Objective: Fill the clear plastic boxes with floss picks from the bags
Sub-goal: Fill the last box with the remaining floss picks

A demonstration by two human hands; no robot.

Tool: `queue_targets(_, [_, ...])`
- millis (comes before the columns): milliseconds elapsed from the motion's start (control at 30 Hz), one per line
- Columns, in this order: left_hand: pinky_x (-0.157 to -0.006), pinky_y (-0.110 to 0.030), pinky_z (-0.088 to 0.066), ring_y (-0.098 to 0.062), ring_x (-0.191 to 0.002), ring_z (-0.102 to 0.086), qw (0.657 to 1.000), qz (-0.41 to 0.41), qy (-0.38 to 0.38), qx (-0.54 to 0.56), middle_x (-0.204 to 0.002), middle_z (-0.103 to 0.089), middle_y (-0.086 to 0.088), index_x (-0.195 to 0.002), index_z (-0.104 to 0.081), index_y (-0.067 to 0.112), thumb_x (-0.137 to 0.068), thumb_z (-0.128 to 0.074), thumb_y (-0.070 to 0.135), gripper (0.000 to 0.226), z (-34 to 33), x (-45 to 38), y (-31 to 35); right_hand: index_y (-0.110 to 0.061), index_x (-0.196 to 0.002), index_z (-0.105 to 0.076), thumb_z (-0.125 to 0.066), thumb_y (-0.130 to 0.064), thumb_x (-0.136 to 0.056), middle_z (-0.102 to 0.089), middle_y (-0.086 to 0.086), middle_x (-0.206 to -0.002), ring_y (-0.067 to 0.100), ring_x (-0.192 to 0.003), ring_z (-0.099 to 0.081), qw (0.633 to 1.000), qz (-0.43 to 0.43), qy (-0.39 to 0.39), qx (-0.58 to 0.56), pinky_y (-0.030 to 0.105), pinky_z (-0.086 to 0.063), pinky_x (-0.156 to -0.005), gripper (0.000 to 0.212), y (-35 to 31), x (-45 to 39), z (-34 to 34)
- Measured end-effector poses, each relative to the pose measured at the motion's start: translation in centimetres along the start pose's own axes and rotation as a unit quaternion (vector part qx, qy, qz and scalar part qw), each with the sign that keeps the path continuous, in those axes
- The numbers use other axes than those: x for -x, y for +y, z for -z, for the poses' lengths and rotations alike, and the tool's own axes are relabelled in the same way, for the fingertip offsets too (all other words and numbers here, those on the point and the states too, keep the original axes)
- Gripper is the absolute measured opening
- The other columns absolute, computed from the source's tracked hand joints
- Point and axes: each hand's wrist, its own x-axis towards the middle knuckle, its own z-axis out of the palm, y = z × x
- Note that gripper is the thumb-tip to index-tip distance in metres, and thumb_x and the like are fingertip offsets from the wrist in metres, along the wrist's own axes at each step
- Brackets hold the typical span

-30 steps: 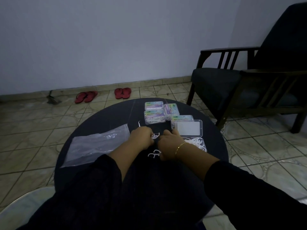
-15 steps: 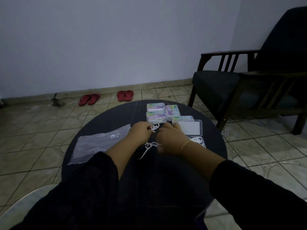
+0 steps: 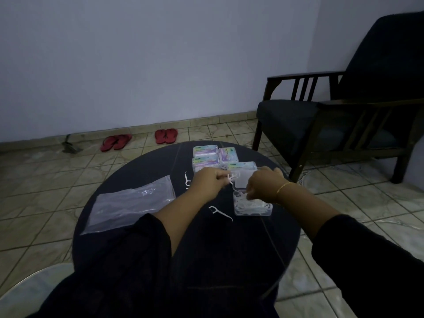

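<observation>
An open clear plastic box with white floss picks inside lies on the round dark table, its lid flipped back. My right hand hovers over the box with its fingers curled down into the picks. My left hand pinches a few floss picks just left of the lid. One loose pick lies on the table near me, another beside my left hand. Several closed, filled boxes stand at the table's far side. A flat clear bag lies at the left.
A dark wooden armchair stands right of the table. Two pairs of red sandals lie on the tiled floor by the wall. A pale round surface shows at the lower left corner.
My right hand has moved right, from the middle of the table to over the open box. One pick now lies uncovered on the table. My left hand stays holding picks.
</observation>
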Motion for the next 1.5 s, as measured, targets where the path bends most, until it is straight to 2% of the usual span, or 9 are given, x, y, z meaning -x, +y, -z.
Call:
queue_targets(133, [-0.106,-0.037,-0.039,-0.015,-0.118,-0.055,0.999,-0.014,-0.03,-0.013,-0.125,-0.063,0.0,-0.119,-0.066,0.019,-0.087,-0.068,0.025,0.033,-1.7,-0.4,0.6,-0.025,-0.113,-0.065,-0.051,-0.045,-0.092,-0.057,0.003,-0.118,0.024,-0.116,-0.043,0.997,-0.04,0.017,-0.057,0.044,-0.032,-0.1,0.033,1.7,0.4,-0.9])
queue_targets(433, [-0.109,-0.039,-0.032,-0.022,-0.127,-0.046,0.99,-0.074,-0.036,-0.116,-0.134,-0.055,-0.003,-0.128,-0.06,0.025,-0.092,-0.06,0.029,0.036,-4.4,-0.6,1.0,-0.018,-0.103,-0.062,-0.049,-0.034,-0.094,-0.06,0.001,-0.095,0.018,-0.092,-0.056,0.971,-0.123,0.128,-0.16,0.037,-0.05,-0.087,0.022,3.2,1.6,-3.2])
queue_targets(500, [-0.104,-0.035,-0.033,-0.022,-0.125,-0.045,0.98,-0.121,-0.006,-0.156,-0.136,-0.054,-0.002,-0.132,-0.057,0.023,-0.095,-0.055,0.029,0.037,-4.3,0.1,0.7,-0.021,-0.109,-0.06,-0.049,-0.034,-0.093,-0.058,0.0,-0.104,0.017,-0.099,-0.052,0.964,-0.116,0.154,-0.185,0.035,-0.047,-0.091,0.023,3.0,2.0,-3.9])
queue_targets(600, [-0.097,-0.033,-0.027,-0.017,-0.127,-0.036,0.951,-0.176,0.015,-0.254,-0.144,-0.045,0.008,-0.14,-0.046,0.022,-0.1,-0.041,0.034,0.042,-4.6,1.8,0.2,-0.029,-0.135,-0.044,-0.041,-0.037,-0.097,-0.04,-0.005,-0.141,0.017,-0.13,-0.034,0.972,-0.059,0.134,-0.185,0.04,-0.029,-0.105,0.039,2.2,3.0,-4.9])
queue_targets(667, [-0.1,-0.033,-0.023,-0.014,-0.132,-0.029,0.942,-0.175,0.0,-0.286,-0.15,-0.036,0.009,-0.145,-0.036,0.022,-0.102,-0.032,0.038,0.047,-5.3,2.8,-0.3,-0.03,-0.142,-0.035,-0.035,-0.037,-0.099,-0.029,-0.007,-0.151,0.017,-0.137,-0.025,0.98,-0.035,0.111,-0.164,0.041,-0.024,-0.106,0.044,1.7,3.5,-5.4])
queue_targets(900, [-0.103,-0.032,-0.022,-0.014,-0.133,-0.026,0.945,-0.17,0.001,-0.281,-0.154,-0.028,0.01,-0.149,-0.028,0.021,-0.102,-0.03,0.037,0.05,-6.7,3.8,-0.4,-0.032,-0.142,-0.034,-0.042,-0.036,-0.095,-0.037,-0.005,-0.144,0.016,-0.132,-0.028,0.974,-0.047,0.15,-0.166,0.037,-0.025,-0.102,0.048,1.6,3.1,-5.6])
queue_targets(1000, [-0.103,-0.032,-0.021,-0.012,-0.136,-0.022,0.944,-0.154,0.011,-0.293,-0.155,-0.025,0.01,-0.149,-0.027,0.021,-0.102,-0.028,0.038,0.05,-6.7,3.7,-0.5,-0.032,-0.146,-0.027,-0.039,-0.036,-0.095,-0.028,-0.008,-0.151,0.016,-0.137,-0.021,0.983,0.001,0.106,-0.151,0.04,-0.021,-0.105,0.052,1.7,2.5,-4.8])
queue_targets(1267, [-0.097,-0.031,-0.023,-0.012,-0.128,-0.031,0.949,-0.129,0.039,-0.285,-0.135,-0.046,0.011,-0.141,-0.042,0.029,-0.1,-0.035,0.039,0.043,-6.5,3.4,-0.7,-0.033,-0.136,-0.044,-0.041,-0.046,-0.094,-0.04,-0.005,-0.14,0.019,-0.13,-0.026,0.991,-0.015,0.092,-0.092,0.043,-0.021,-0.104,0.044,2.0,3.0,-4.7])
queue_targets(1500, [-0.1,-0.035,-0.024,-0.015,-0.133,-0.026,0.958,-0.097,0.023,-0.27,-0.145,-0.038,0.008,-0.145,-0.036,0.028,-0.099,-0.034,0.049,0.051,-6.6,3.1,-0.1,-0.035,-0.13,-0.052,-0.042,-0.054,-0.092,-0.045,-0.008,-0.134,0.016,-0.127,-0.03,0.983,-0.037,0.12,-0.136,0.039,-0.024,-0.101,0.044,2.4,3.4,-5.0])
